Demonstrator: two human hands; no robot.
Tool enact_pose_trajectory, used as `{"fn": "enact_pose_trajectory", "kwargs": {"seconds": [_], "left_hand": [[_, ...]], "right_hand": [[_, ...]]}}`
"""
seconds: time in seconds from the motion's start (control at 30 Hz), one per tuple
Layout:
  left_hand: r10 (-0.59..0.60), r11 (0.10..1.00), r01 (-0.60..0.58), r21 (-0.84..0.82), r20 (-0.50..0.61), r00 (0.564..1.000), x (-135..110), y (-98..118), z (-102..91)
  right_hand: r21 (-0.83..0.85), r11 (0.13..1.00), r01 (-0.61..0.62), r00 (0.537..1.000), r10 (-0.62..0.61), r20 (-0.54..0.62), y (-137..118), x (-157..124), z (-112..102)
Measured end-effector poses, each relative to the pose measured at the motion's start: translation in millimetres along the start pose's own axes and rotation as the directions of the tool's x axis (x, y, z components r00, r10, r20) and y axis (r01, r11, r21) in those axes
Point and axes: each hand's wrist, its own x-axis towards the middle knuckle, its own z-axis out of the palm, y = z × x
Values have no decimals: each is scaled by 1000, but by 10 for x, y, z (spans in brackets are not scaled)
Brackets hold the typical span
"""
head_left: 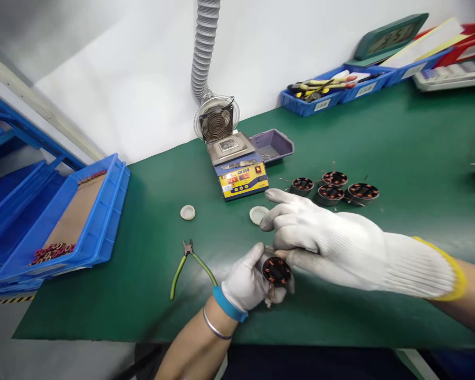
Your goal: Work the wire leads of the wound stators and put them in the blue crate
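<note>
Two gloved hands, lower centre of the frame. Left hand (248, 282) in a white glove with blue cuff, fingers wrapped around one wound stator (276, 271), copper coils facing up; it sits in the palm just above the green mat (142, 274). Right hand (320, 237) in a white glove with yellow cuff comes in from the right, fingers loosely curled, fingertips touching the stator's upper edge; whether it pinches a wire there cannot be told, blurred.

Counts: four more stators (332, 189) in a cluster right of centre, behind the right hand, thin wire leads sticking out. Two white round caps: one (187, 212) left of centre, one (258, 214) partly hidden by the right index finger. One pair of green-handled cutters (190, 264) on the mat, lower left of the hands, jaws pointing up.

Around: one solder pot (240, 171) with yellow-blue front and red digits, upper centre; small fan (216, 119) on a grey ribbed hose (204, 47) behind it; purple tray (272, 146) just beside it on the right. Blue bin (103, 211) at left edge holding rows of small parts. Blue tool tray (332, 92) with screwdrivers upper right, green clock (391, 38) behind it.
</note>
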Motion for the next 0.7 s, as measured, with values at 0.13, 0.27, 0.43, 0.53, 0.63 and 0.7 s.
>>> {"fn": "enact_pose_trajectory", "kwargs": {"seconds": [0.13,0.27,0.43,0.53,0.63,0.7], "left_hand": [[78,993,-79,-89,-13,997,3,-23,-19],[86,984,-74,-163,63,994,-10,24,-67],[-1,993,16,-120,127,992,-4,28,-121],[-26,996,38,-74,168,985,-3,-1,-150],[-13,997,29,-67,222,975,-1,-24,-182],[-17,997,35,-65,252,967,5,-33,-195]], "right_hand": [[221,937,-271,944,303,-131,138,-107,63],[451,621,-641,720,690,74,257,-229,182],[620,475,-625,777,451,439,231,-174,419],[711,456,-535,842,359,404,241,-97,480],[766,445,-464,884,284,371,256,-49,483],[776,447,-445,894,276,354,250,-39,470]]}}
